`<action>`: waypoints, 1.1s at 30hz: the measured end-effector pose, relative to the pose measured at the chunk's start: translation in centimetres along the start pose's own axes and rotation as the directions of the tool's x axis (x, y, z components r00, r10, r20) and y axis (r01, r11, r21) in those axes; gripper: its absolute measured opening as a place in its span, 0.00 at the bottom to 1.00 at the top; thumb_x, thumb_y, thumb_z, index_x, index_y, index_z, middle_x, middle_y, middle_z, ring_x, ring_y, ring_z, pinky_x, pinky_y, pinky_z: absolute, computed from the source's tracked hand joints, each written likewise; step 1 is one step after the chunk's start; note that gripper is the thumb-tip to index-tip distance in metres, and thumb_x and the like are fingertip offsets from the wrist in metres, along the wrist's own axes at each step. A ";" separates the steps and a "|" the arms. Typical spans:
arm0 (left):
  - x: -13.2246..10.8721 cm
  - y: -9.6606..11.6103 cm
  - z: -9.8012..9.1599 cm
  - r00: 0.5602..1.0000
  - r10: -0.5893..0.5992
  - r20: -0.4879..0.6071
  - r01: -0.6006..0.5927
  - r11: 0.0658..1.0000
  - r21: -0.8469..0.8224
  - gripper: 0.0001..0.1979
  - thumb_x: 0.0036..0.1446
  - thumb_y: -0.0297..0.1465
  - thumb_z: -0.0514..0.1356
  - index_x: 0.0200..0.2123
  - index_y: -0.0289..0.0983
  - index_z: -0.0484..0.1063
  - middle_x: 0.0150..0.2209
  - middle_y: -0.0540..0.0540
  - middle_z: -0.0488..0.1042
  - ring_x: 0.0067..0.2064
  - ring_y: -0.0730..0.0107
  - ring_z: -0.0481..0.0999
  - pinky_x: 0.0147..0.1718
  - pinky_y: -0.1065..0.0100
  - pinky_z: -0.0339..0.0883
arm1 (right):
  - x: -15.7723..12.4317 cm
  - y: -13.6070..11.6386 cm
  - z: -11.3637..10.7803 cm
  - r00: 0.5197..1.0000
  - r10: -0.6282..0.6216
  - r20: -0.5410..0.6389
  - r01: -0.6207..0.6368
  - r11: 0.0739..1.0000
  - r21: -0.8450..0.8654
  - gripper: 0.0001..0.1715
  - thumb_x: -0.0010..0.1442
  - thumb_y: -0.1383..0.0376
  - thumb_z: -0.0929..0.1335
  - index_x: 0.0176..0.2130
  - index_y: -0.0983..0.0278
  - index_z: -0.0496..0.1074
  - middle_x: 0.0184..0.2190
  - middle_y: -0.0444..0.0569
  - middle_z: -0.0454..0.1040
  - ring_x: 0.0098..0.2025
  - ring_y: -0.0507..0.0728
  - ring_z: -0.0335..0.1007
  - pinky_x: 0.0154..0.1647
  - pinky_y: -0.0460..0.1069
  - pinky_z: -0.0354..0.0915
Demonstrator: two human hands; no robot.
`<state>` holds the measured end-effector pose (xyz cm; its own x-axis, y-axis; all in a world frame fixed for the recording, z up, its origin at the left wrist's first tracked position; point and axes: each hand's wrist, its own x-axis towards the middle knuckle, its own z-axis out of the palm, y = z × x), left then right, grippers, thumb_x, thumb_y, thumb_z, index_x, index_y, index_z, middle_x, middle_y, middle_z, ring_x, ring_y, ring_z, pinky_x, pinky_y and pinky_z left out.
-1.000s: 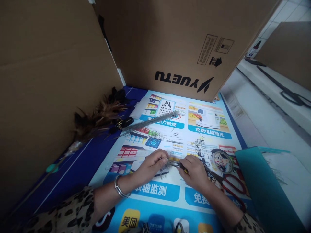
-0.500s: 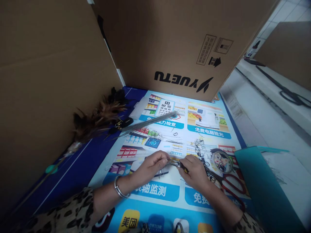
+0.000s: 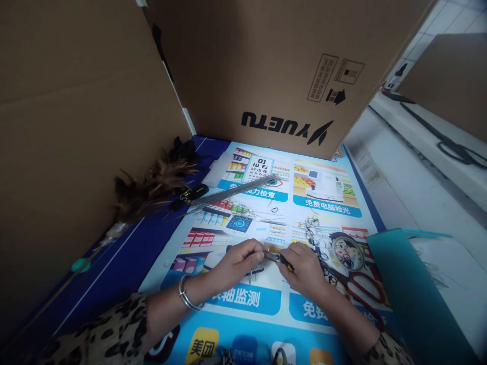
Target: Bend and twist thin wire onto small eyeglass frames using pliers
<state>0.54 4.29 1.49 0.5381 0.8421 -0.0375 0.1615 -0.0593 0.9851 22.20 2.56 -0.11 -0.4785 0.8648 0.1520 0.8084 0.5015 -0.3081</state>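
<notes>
My right hand (image 3: 304,268) is closed round the handles of a pair of pliers (image 3: 273,256), whose metal jaws point left. At the tips of those jaws, my left hand (image 3: 245,261) pinches a thin piece of wire; most of it is hidden by the fingers. Below the left fingers a small bent wire (image 3: 251,276) shows above the printed mat. Beyond the hands lies a bundle of straight thin wires (image 3: 236,191), slanting across the mat. Right of the right hand is a loose heap of small wire loops (image 3: 312,230).
Red-handled scissors (image 3: 365,288) and a round roll of clear tape (image 3: 347,253) lie at the right, near a teal box (image 3: 414,294). Brown feathers (image 3: 155,177) and a black tag (image 3: 198,191) are at the left. Cardboard walls (image 3: 266,66) stand behind and to the left.
The pliers' jaws have turned slightly and the left fingertips have shifted a little at them. Everything else stays where it was.
</notes>
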 end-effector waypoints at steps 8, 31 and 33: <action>0.0 -0.2 0.1 1.000 -0.006 0.008 0.006 1.000 0.008 0.12 0.60 0.37 0.49 0.30 0.34 0.63 0.28 0.49 0.65 0.30 0.73 0.62 0.28 0.72 0.56 | 0.0 0.1 0.1 1.000 -0.006 0.000 0.006 1.000 -0.006 0.07 0.55 0.63 0.63 0.34 0.64 0.66 0.30 0.49 0.64 0.35 0.55 0.58 0.34 0.48 0.53; -0.2 0.0 0.2 0.999 0.016 0.036 -0.018 0.998 0.058 0.12 0.59 0.36 0.49 0.30 0.34 0.64 0.27 0.50 0.64 0.28 0.74 0.61 0.26 0.73 0.55 | 0.0 -0.1 0.0 1.000 0.002 -0.001 -0.002 1.000 -0.001 0.07 0.54 0.63 0.63 0.33 0.64 0.67 0.30 0.49 0.65 0.35 0.56 0.59 0.35 0.48 0.54; -0.1 0.0 0.2 0.999 0.014 0.033 -0.016 0.998 0.053 0.12 0.59 0.36 0.49 0.30 0.34 0.64 0.26 0.50 0.63 0.28 0.74 0.61 0.26 0.73 0.55 | 0.0 -0.1 -0.1 1.000 0.000 -0.008 0.000 1.000 -0.001 0.07 0.54 0.63 0.63 0.33 0.64 0.67 0.30 0.49 0.65 0.35 0.55 0.59 0.34 0.48 0.54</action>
<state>0.66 4.04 1.44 0.5670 0.8232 -0.0292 0.1962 -0.1006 0.9754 22.18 2.51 0.00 -0.4756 0.8651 0.1597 0.8088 0.5014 -0.3075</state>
